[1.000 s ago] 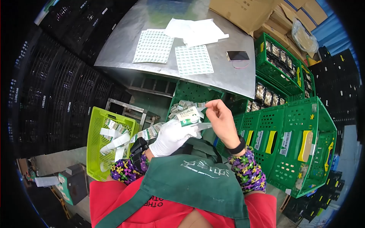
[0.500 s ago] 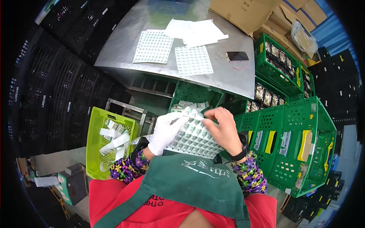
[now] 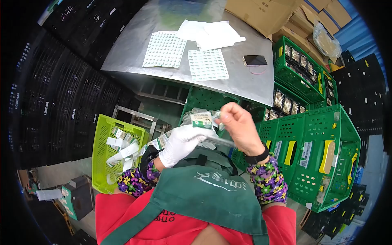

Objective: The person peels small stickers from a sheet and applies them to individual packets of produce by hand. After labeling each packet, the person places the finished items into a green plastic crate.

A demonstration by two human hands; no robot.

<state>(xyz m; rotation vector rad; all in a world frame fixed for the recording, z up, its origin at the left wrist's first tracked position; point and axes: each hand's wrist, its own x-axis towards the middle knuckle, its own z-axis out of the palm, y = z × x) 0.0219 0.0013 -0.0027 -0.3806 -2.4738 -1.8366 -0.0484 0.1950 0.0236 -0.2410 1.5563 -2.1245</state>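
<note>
My left hand (image 3: 181,143), in a white glove, is closed on a sheet of small stickers (image 3: 222,141), now tilted almost edge-on. Just above its fingers is a small clear packet (image 3: 201,121) with a cream and green label; the glove partly covers its lower side. My bare right hand (image 3: 241,128) has thumb and fingers pinched together at the packet's right edge. What lies between those fingertips is too small to make out. Behind the hands, a green crate (image 3: 208,99) holds more clear packets, mostly hidden. A strip of labelled packaging (image 3: 160,141) shows beside my left wrist.
A metal table (image 3: 126,53) bears two sticker sheets (image 3: 164,50), white papers (image 3: 212,33) and a phone (image 3: 255,61). The lime basket (image 3: 98,163) at left contains packets and strips. Green crates (image 3: 294,151) stand at right, cardboard boxes (image 3: 261,14) behind, black crates (image 3: 49,98) at left.
The sticker sheet has tipped from facing me to nearly edge-on. A labelled packet now shows plainly above my left hand. My right hand has risen slightly, its fingers drawn into a pinch.
</note>
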